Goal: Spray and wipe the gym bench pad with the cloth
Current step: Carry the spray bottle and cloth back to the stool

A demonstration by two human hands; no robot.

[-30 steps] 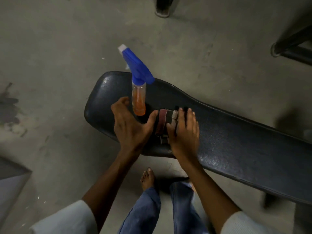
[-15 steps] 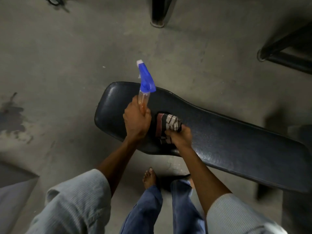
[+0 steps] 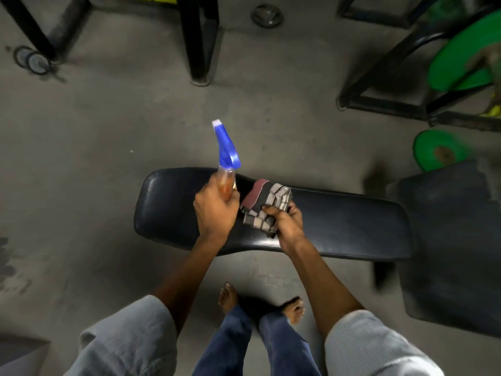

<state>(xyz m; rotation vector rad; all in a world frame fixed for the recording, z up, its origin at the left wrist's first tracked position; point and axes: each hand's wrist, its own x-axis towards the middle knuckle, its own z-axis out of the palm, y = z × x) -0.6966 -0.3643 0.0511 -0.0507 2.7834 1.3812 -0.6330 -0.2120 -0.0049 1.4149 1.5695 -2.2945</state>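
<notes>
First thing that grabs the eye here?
The blue-topped spray bottle, gripped by the left hand above the near end of the black bench pad, stands out against the grey floor. Just right of it, the right hand clutches a bunched checked cloth on the pad. Bright green weight plates sit at upper right.

Gym, padded bench (image 3: 339,223), green weight plates (image 3: 461,61), black steel frames (image 3: 198,36)

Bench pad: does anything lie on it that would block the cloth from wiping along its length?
Nothing visible does. The right hand grips the cloth over the bench pad, whose surface shows bare on both sides. The left hand holds the spray bottle just left of the cloth.
</notes>
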